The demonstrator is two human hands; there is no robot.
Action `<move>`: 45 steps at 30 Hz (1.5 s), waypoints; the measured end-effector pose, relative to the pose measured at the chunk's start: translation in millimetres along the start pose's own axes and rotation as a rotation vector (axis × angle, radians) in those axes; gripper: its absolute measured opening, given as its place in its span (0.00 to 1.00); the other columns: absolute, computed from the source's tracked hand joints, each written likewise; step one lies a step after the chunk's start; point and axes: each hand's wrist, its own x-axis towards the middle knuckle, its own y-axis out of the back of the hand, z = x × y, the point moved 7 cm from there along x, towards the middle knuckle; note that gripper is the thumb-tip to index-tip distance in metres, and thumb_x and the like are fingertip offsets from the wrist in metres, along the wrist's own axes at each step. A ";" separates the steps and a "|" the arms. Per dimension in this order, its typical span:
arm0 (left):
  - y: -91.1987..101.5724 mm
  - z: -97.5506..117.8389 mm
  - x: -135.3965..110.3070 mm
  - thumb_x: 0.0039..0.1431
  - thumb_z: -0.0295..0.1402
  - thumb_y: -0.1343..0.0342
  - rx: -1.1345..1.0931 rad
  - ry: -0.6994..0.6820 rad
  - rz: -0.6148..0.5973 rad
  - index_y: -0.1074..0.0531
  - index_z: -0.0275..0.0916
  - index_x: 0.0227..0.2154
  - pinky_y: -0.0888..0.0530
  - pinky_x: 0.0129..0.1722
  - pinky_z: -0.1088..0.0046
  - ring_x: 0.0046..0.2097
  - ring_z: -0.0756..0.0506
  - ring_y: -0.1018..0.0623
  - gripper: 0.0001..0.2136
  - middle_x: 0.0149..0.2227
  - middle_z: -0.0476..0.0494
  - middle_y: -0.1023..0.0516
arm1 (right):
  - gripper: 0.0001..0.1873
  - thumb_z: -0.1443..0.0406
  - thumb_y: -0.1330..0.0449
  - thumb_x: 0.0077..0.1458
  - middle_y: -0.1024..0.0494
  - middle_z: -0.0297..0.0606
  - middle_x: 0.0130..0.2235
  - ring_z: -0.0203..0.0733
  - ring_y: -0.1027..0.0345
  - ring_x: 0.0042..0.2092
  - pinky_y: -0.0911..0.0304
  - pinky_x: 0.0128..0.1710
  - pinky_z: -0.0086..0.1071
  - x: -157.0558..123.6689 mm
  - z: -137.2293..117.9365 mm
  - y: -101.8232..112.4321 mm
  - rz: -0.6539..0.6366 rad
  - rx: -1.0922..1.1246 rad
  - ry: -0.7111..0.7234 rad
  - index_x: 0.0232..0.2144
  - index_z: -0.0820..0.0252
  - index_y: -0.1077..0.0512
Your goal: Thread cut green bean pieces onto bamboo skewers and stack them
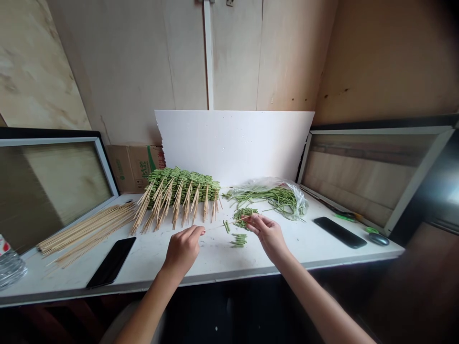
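Note:
My left hand (183,248) is closed on one end of a thin bamboo skewer (215,226). Toward the other end, the thumb and fingers of my right hand (266,234) pinch the same skewer; whether they also hold a bean piece is hidden. Between the hands, short green bean pieces (226,226) sit crosswise on the stick. Below it on the table lies a small group of cut bean pieces (239,240). A larger heap of cut beans (241,215) is just behind my right fingertips.
Stacked skewers of beans (182,179) stand at the back left, sticks facing me. Bare skewers (89,227) and a phone (112,262) lie left, near a plastic bottle (10,263). Long green beans (278,198) spill from a clear bag. Another phone (340,232) lies right.

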 end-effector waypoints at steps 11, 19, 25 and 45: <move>-1.1 1.2 2.7 0.52 0.13 0.56 -0.073 0.031 -0.022 0.25 0.39 0.34 0.38 0.26 0.76 0.28 0.48 0.24 0.19 0.29 0.47 0.20 | 0.16 0.51 0.28 0.49 0.16 0.45 0.43 0.56 0.25 0.53 0.26 0.50 0.45 -15.0 21.4 -24.3 -0.097 -0.065 -0.022 0.34 0.57 0.18; -4.9 2.3 1.0 0.51 0.12 0.56 -0.067 0.028 -0.019 0.25 0.39 0.34 0.38 0.26 0.75 0.28 0.48 0.24 0.19 0.30 0.47 0.20 | 0.16 0.52 0.27 0.48 0.15 0.45 0.43 0.55 0.24 0.52 0.26 0.48 0.43 -14.1 26.4 -21.7 -0.079 -0.078 -0.036 0.32 0.57 0.18; -8.3 6.4 1.0 0.53 0.14 0.55 -0.114 0.038 -0.042 0.25 0.40 0.34 0.39 0.26 0.75 0.27 0.48 0.25 0.17 0.29 0.48 0.20 | 0.17 0.51 0.28 0.48 0.15 0.43 0.39 0.49 0.22 0.43 0.26 0.45 0.40 -20.4 30.2 -29.2 -0.094 -0.152 -0.038 0.32 0.57 0.17; -20.2 -19.9 2.0 0.66 0.23 0.50 -0.209 0.299 -0.266 0.24 0.42 0.38 0.33 0.31 0.74 0.34 0.45 0.20 0.11 0.35 0.47 0.17 | 0.06 0.68 0.36 0.58 0.19 0.41 0.33 0.52 0.32 0.43 0.38 0.41 0.37 -9.0 32.4 -19.0 -0.448 -1.429 0.404 0.31 0.56 0.19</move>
